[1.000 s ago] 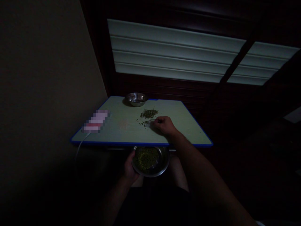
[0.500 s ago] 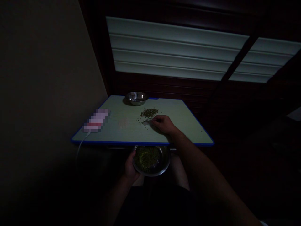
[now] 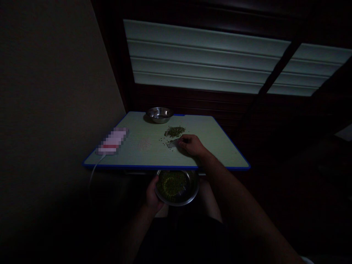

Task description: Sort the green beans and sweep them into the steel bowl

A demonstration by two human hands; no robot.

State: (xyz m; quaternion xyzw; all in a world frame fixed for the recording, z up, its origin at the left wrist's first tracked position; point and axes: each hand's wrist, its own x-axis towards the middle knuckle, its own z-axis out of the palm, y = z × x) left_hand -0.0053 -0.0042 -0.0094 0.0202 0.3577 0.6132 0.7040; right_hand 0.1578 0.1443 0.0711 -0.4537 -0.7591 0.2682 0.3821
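Observation:
My left hand grips the left rim of a metal bowl below the table's front edge, above my legs. Inside that bowl lie many small green beans, which look like mung beans. Over the tabletop, my right hand pinches a thin, pale, see-through flat piece; its exact kind is too dim to make out. The piece's far edge touches a few scattered beans, just in front of a loose pile of beans on the table.
A second metal bowl stands at the back of the pale, blue-edged table. On the left lies a blurred-out phone with a white cable hanging off the front edge. A small patch of pale grains is near the middle. A wall rises at left.
Little differs. The thin piece in my right hand has shifted very slightly; the left hand and its bowl stay where they were.

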